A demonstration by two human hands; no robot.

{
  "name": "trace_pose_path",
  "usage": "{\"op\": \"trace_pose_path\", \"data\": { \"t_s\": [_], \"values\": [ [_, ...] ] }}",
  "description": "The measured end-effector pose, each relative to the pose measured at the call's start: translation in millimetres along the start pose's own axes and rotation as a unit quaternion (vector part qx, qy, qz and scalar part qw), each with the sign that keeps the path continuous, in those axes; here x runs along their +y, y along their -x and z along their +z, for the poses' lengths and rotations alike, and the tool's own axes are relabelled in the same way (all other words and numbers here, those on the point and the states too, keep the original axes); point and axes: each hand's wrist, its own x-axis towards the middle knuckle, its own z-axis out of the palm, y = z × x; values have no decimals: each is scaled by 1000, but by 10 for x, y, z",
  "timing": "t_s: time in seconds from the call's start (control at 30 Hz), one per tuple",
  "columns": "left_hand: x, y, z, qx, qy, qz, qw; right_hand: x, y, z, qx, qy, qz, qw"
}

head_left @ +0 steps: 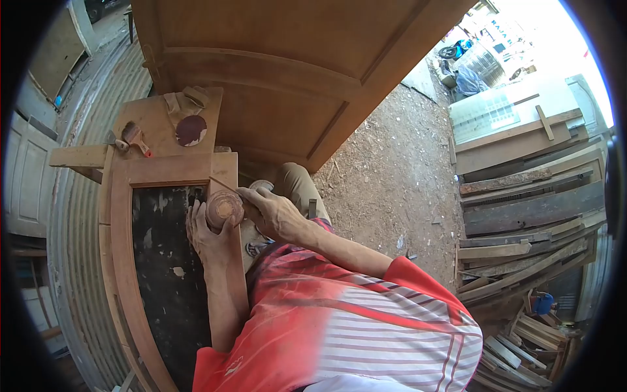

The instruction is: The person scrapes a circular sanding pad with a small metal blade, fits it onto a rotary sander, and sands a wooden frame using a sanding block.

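Observation:
A round, reddish-brown wooden piece (225, 209) with a lighter centre stands on the frame of a wooden panel (121, 215). My left hand (208, 236) is wrapped round its lower left side. On its upper right, my right hand (277, 214) is closed on a thin stick-like tool (224, 185), which reaches over the top edge of the round piece. The tool's tip is too small to make out. Behind my right hand, a second round piece (262, 185) is partly hidden. The panel's dark inset (166, 261) has pale, scraped-looking patches.
A board (157, 108) beyond the panel holds a brush (135, 138), a dark red disc (191, 130) and a glove-like cloth (185, 102). A large wooden door (261, 65) leans over the far side. Wood planks (522, 202) are stacked at the right.

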Motion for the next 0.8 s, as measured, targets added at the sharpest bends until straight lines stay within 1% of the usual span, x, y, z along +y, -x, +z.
{"op": "trace_pose_path", "data": {
  "t_s": [0.07,0.2,0.23,0.3,0.33,0.43,0.5,0.53,0.57,0.6,0.63,0.67,0.7,0.77,0.8],
  "values": [
    [-13,-2,7,0,-6,5,1000,127,28,77,1,9,2,1000],
    [32,21,-51,-14,-23,-1,1000,176,5,123,11,4,-33,999],
    [61,-7,-64,-12,-22,2,1000,91,2,80,-14,-10,15,1000],
    [-6,-63,71,6,-11,8,1000,94,5,118,9,-31,30,999],
    [-11,-41,58,13,-7,11,1000,11,-13,35,-29,-33,69,997],
    [-90,-44,59,9,-3,15,1000,117,-36,116,-3,-1,28,1000],
    [-110,-5,42,-7,-7,0,1000,132,-56,110,82,-29,-76,993],
    [-79,-27,52,-10,-9,-11,1000,71,-35,59,69,-23,-31,997],
    [-49,-32,49,-15,-21,-15,1000,84,-26,48,70,-28,-15,997],
    [-34,-23,31,-20,-33,-19,999,181,-34,94,71,-27,-20,997],
    [-47,-22,34,-17,-40,-18,999,154,-10,48,42,-14,24,999],
    [-61,-8,47,-16,-44,-14,999,-40,8,-60,40,2,37,999],
    [-78,13,59,-11,-42,-16,999,-25,47,-78,36,-3,33,999],
    [-78,18,87,2,-31,-9,999,-122,104,-82,98,-20,-50,994],
    [-50,30,80,1,-37,-13,999,-96,153,-56,93,-24,-60,994]
  ]
}}
